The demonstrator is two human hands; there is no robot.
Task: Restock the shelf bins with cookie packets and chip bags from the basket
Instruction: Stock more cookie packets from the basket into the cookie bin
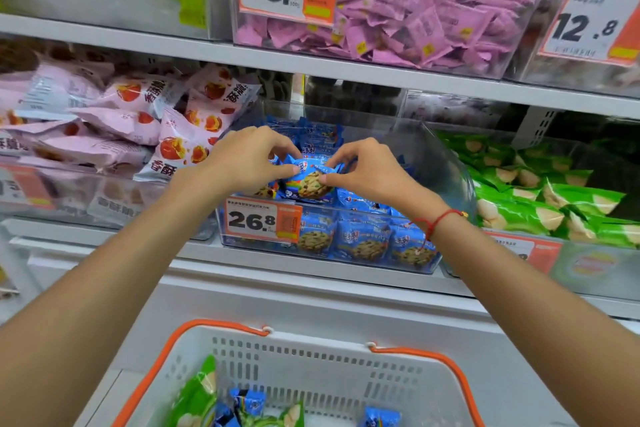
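At the left of the frame we see pale pink snack bags [114,121] heaped in their bin. Moving to centre, our left hand [247,158] pinches the left end of a blue cookie packet [310,178] with curled fingers, and our right hand [372,170] pinches its right end, holding it just over the clear bin [446,166] of matching blue packets, price tag 26.8 [263,220] on the front. Right of that lie green chip bags [540,198]. At bottom centre, the white basket [311,357] holds more green and blue packs.
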